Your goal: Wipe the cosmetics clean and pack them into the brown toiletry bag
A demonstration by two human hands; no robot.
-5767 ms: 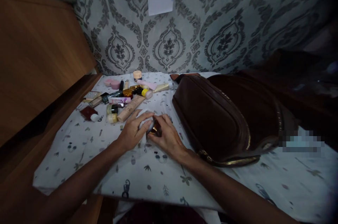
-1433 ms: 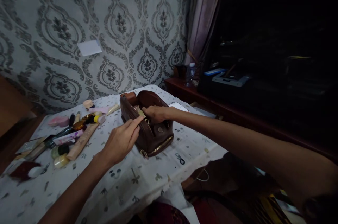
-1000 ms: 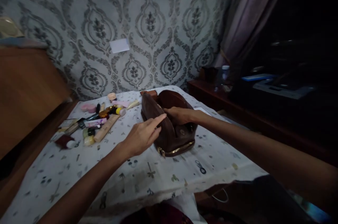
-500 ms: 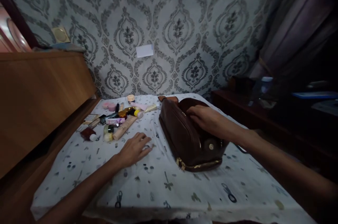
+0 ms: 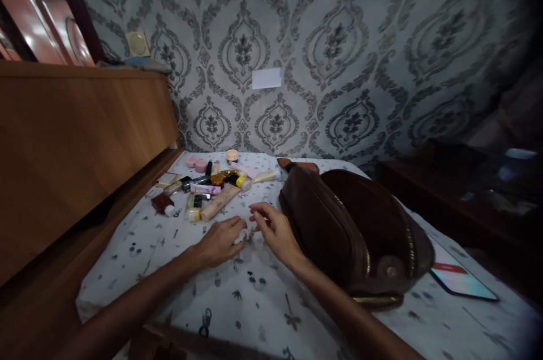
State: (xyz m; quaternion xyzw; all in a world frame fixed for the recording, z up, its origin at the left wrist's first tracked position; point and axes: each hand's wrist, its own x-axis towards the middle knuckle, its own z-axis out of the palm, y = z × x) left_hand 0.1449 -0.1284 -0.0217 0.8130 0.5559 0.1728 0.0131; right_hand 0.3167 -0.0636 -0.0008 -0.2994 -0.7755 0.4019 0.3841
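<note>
Head feed from my end, big stuff first. Damask-patterned wall (image 5: 331,9) fills the far side. Wooden cabinet (image 5: 85,139) runs along the left edge. Between them and me: table with a printed white cloth (image 5: 237,315).

Brown bag (image 5: 322,230) on the right half of the cloth, top gaping, gold zip at its near end. Right of it, a flat device (image 5: 460,272) lies with its screen lit, red band across.

Hands are mid-table, just apart, left of the bag. Left hand (image 5: 220,241): fingers bent downward, tips at a small white wad; can't tell if it's pinched or just under them. Right hand (image 5: 278,235): part open, fingers loosely bent, thumb off the index, I see nothing in its hold. Its forearm crosses in front of the bag.

Cosmetics cluster sits far-left of the hands: beige tube (image 5: 220,202) nearest them, dark red bottle (image 5: 162,203) at the left end, pink compacts (image 5: 200,165) and peach-lidded jar (image 5: 232,155) at the far side.

Smallest: white wad (image 5: 243,235), mid-table at the left fingertips, mostly hidden.
</note>
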